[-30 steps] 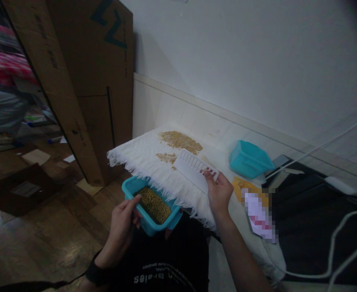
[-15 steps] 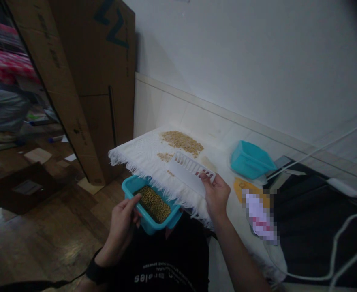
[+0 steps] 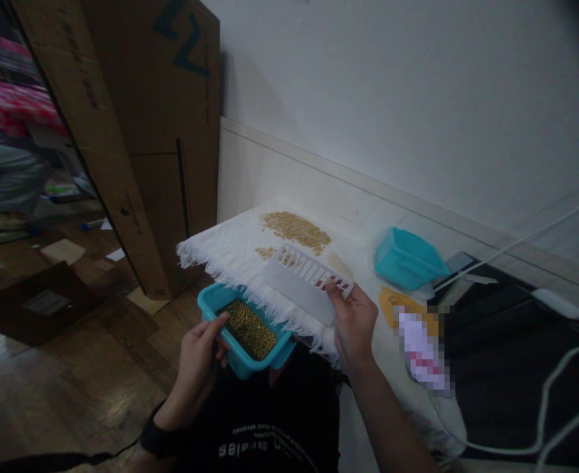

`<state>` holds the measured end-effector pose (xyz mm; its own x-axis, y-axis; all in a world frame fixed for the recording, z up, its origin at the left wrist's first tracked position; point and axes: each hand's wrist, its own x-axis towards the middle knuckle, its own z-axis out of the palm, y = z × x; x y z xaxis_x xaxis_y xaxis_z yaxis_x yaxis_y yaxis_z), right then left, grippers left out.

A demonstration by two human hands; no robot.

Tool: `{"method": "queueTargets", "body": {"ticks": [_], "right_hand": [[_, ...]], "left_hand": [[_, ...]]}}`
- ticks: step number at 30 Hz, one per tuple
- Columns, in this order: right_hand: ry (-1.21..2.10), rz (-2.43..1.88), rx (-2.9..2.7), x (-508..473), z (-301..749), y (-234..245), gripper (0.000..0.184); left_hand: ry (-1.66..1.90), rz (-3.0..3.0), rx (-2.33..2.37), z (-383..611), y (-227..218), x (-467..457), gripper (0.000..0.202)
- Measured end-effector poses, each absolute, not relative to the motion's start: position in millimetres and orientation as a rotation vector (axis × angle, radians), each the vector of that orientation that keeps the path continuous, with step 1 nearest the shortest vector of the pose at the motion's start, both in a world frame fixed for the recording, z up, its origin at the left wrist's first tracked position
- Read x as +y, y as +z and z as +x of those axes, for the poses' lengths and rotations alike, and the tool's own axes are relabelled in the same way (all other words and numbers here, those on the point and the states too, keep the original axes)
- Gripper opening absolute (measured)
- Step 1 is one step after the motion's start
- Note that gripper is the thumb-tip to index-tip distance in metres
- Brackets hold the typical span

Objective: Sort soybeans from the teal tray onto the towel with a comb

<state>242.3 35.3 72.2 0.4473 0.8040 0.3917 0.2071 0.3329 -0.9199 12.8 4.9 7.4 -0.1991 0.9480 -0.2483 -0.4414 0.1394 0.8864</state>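
My left hand is closed on the near left rim of a turquoise plastic tub, thumb on top. Yellowish-green beans cover the tub's bottom, and it sits just below the fringed edge of a white cloth. In my right hand is a white slotted plastic plate, pinched at its right end, thumb over the slots. It is tilted above the cloth, and whether it touches the cloth I cannot tell. Behind it a spread of pale beans lies on the cloth, with a smaller cluster nearer.
A second turquoise tub stands at the right, by a yellow item and a blurred-out packet. White cables run over a black surface on the right. A tall cardboard box rises at the left; part of a person shows beyond it.
The slotted plate has tipped and shifted slightly toward me, showing more of its flat face and covering a few beans at its left end. My left hand and the tub have stayed put.
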Motion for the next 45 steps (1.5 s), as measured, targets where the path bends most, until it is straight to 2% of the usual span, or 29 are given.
{"method": "queueTargets", "body": {"ticks": [4,7,45], "right_hand": [[0.214,-1.29,-1.036,54.9,265.8,74.6,0.041],[0.123,-1.32,-1.039,63.9,280.6,69.0,0.044],[0.348,-1.272,-1.085,75.0,269.7,61.9,0.045]], "left_hand": [[1.412,0.594,1.135,13.5,7.3,4.4,0.041],[1.404,0.589,1.149,13.8,7.5,4.2,0.042],[1.407,0.587,1.165,14.6,9.1,5.0,0.039]]}}
